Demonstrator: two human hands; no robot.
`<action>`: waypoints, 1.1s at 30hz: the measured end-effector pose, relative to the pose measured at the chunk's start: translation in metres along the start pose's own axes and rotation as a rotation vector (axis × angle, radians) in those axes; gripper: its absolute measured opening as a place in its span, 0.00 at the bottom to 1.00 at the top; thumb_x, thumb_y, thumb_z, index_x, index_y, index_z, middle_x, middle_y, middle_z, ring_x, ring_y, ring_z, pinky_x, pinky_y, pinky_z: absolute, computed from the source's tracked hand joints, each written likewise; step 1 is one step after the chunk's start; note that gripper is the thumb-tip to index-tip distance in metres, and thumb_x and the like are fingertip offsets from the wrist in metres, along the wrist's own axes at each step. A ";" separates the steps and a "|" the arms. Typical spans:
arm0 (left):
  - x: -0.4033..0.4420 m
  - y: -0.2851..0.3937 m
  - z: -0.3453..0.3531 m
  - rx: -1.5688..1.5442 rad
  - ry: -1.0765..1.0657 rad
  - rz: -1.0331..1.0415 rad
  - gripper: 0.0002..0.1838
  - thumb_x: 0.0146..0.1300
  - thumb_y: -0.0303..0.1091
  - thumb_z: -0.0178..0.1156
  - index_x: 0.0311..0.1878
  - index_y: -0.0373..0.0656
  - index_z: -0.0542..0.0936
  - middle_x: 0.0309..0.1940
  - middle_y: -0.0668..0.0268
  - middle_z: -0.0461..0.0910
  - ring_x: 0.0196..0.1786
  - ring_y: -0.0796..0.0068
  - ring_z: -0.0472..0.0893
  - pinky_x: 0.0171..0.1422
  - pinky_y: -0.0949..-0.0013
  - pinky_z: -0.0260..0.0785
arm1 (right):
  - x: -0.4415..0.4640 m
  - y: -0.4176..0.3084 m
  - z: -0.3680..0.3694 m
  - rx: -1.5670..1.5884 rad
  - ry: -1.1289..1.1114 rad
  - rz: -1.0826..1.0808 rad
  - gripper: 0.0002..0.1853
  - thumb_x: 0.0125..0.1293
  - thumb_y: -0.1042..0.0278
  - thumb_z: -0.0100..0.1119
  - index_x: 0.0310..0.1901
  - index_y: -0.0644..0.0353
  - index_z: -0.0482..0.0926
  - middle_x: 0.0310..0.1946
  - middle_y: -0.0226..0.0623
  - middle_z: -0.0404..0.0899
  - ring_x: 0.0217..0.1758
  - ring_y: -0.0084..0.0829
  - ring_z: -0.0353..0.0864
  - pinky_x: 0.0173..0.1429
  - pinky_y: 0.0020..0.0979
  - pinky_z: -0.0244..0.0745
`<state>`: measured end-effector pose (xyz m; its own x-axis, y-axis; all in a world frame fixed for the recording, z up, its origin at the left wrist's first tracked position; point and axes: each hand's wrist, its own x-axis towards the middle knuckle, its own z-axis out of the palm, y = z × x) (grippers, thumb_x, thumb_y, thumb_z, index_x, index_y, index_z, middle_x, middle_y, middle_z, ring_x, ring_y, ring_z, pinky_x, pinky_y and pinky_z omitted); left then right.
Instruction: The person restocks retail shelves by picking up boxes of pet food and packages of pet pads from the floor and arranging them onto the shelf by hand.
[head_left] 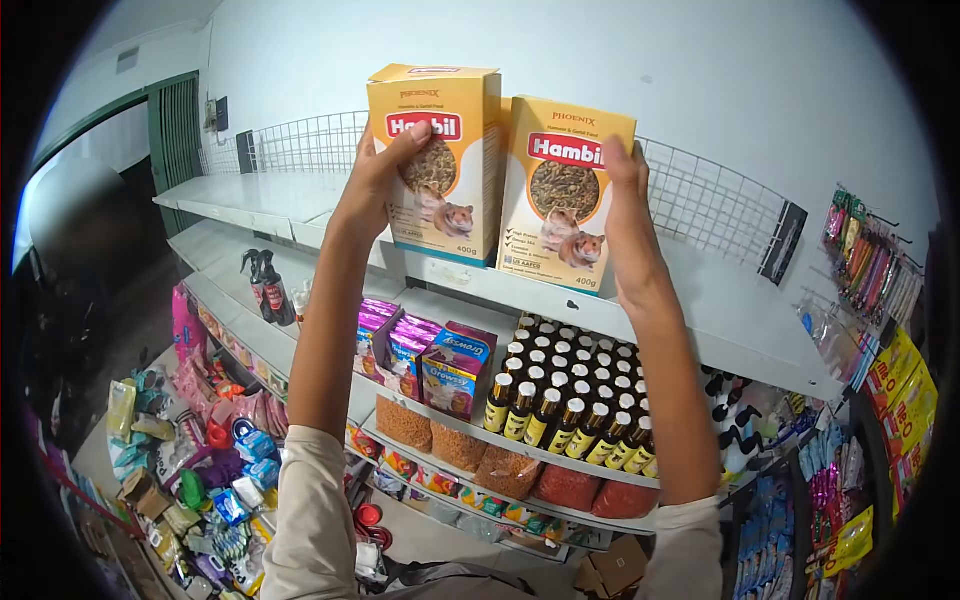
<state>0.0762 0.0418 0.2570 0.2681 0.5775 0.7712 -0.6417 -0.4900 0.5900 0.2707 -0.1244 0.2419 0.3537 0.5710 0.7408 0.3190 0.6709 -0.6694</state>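
Observation:
Two yellow boxes of hamster food are held up side by side in front of the top shelf (710,290). My left hand (375,185) grips the left hamster food box (477,170) by its left side, thumb across the front label. On the right, my right hand (632,225) clasps the other hamster food box (520,240) along its right edge, thumb on the front. This second box tilts a little and sits slightly lower. Both fronts face me, each with a round seed picture and hamsters. The fingers behind the boxes are hidden.
Below stand rows of small dark bottles (570,385), purple Growssy boxes (455,375) and bags of pellets (455,450). Black spray bottles (265,285) are at left. A wire grid (690,195) backs the top shelf. Packets (885,240) hang at right. A blurred person (80,260) stands far left.

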 end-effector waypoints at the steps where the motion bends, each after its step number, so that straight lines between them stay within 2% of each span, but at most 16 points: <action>1: 0.001 0.000 0.002 0.005 -0.004 -0.043 0.32 0.57 0.40 0.70 0.59 0.36 0.67 0.46 0.56 0.79 0.48 0.68 0.82 0.52 0.65 0.79 | 0.000 0.000 0.001 -0.074 0.028 -0.011 0.43 0.63 0.31 0.53 0.65 0.62 0.62 0.61 0.42 0.67 0.61 0.29 0.71 0.60 0.29 0.70; 2: 0.001 0.000 0.004 0.003 -0.005 -0.044 0.32 0.57 0.40 0.70 0.59 0.36 0.67 0.46 0.56 0.79 0.48 0.68 0.82 0.52 0.65 0.79 | 0.002 -0.002 -0.002 -0.075 0.029 -0.010 0.43 0.63 0.31 0.53 0.65 0.62 0.62 0.61 0.42 0.67 0.61 0.29 0.71 0.60 0.29 0.70; 5: 0.000 0.003 0.011 0.023 -0.029 -0.094 0.33 0.56 0.41 0.70 0.60 0.37 0.67 0.48 0.55 0.78 0.51 0.69 0.81 0.53 0.65 0.78 | 0.008 -0.012 -0.015 -0.245 -0.256 0.017 0.49 0.58 0.38 0.64 0.67 0.63 0.52 0.53 0.42 0.72 0.59 0.33 0.72 0.60 0.31 0.71; 6: 0.001 0.001 0.012 0.024 -0.031 -0.097 0.33 0.56 0.41 0.70 0.60 0.37 0.67 0.48 0.55 0.78 0.51 0.69 0.81 0.53 0.65 0.78 | 0.006 -0.010 -0.015 -0.244 -0.253 0.020 0.49 0.58 0.38 0.64 0.67 0.63 0.52 0.53 0.42 0.72 0.59 0.33 0.72 0.60 0.31 0.71; 9: 0.006 -0.006 0.010 -0.037 -0.048 -0.076 0.32 0.57 0.40 0.70 0.60 0.38 0.67 0.47 0.56 0.78 0.48 0.69 0.82 0.52 0.66 0.78 | 0.002 0.005 -0.012 -0.112 -0.095 0.063 0.53 0.54 0.51 0.73 0.67 0.64 0.43 0.42 0.41 0.75 0.45 0.33 0.79 0.49 0.30 0.77; 10: 0.007 -0.006 0.011 -0.033 -0.052 -0.078 0.32 0.57 0.40 0.70 0.60 0.38 0.67 0.47 0.56 0.78 0.48 0.69 0.82 0.52 0.66 0.78 | 0.003 0.009 -0.012 -0.108 -0.090 0.064 0.53 0.54 0.51 0.73 0.67 0.64 0.43 0.42 0.41 0.75 0.45 0.33 0.79 0.49 0.30 0.77; 13: 0.009 -0.006 0.013 -0.033 -0.073 -0.061 0.32 0.57 0.38 0.70 0.59 0.37 0.67 0.46 0.56 0.78 0.46 0.70 0.82 0.51 0.66 0.79 | 0.012 0.019 -0.015 -0.251 -0.102 -0.009 0.53 0.52 0.58 0.77 0.65 0.63 0.42 0.40 0.43 0.74 0.31 0.28 0.79 0.32 0.25 0.77; 14: 0.010 -0.009 0.013 -0.032 -0.070 -0.060 0.32 0.57 0.38 0.70 0.59 0.37 0.67 0.46 0.56 0.78 0.46 0.70 0.82 0.51 0.66 0.79 | 0.013 0.019 -0.015 -0.251 -0.105 -0.009 0.53 0.52 0.58 0.77 0.65 0.63 0.42 0.40 0.43 0.74 0.31 0.28 0.79 0.32 0.25 0.77; 17: 0.017 -0.021 0.011 -0.058 -0.065 -0.031 0.31 0.57 0.37 0.71 0.59 0.36 0.67 0.46 0.56 0.78 0.45 0.71 0.83 0.50 0.65 0.79 | 0.016 0.019 -0.014 -0.283 -0.087 -0.020 0.49 0.52 0.58 0.77 0.62 0.63 0.47 0.39 0.44 0.74 0.21 0.22 0.74 0.21 0.21 0.70; 22: 0.011 -0.025 0.012 -0.019 -0.003 -0.038 0.32 0.56 0.36 0.71 0.58 0.34 0.67 0.47 0.56 0.77 0.46 0.70 0.82 0.50 0.65 0.79 | 0.013 0.002 -0.012 -0.213 -0.169 0.040 0.44 0.53 0.57 0.76 0.60 0.63 0.52 0.40 0.41 0.74 0.24 0.22 0.75 0.25 0.22 0.72; 25: 0.006 -0.023 0.011 0.028 -0.066 -0.052 0.34 0.58 0.44 0.69 0.61 0.35 0.66 0.49 0.55 0.77 0.48 0.67 0.82 0.53 0.61 0.78 | 0.011 -0.002 -0.011 -0.205 -0.224 0.028 0.48 0.51 0.56 0.78 0.62 0.67 0.51 0.43 0.42 0.78 0.39 0.30 0.83 0.40 0.25 0.80; 30: 0.001 -0.018 0.008 -0.061 -0.144 -0.208 0.36 0.61 0.54 0.63 0.63 0.37 0.66 0.51 0.54 0.77 0.50 0.66 0.81 0.55 0.61 0.76 | -0.002 -0.013 -0.009 -0.087 -0.254 0.176 0.40 0.54 0.59 0.76 0.59 0.62 0.58 0.43 0.40 0.78 0.37 0.26 0.81 0.33 0.21 0.77; 33: -0.005 -0.008 0.009 -0.044 -0.106 -0.316 0.37 0.62 0.60 0.58 0.63 0.38 0.68 0.53 0.55 0.77 0.49 0.68 0.81 0.55 0.63 0.76 | -0.004 -0.014 -0.010 -0.058 -0.300 0.216 0.35 0.59 0.55 0.71 0.59 0.58 0.59 0.42 0.36 0.75 0.29 0.21 0.76 0.27 0.22 0.71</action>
<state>0.0866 0.0369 0.2509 0.5304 0.6242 0.5736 -0.5450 -0.2671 0.7947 0.2736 -0.1404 0.2479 0.1481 0.8154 0.5597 0.3177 0.4967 -0.8077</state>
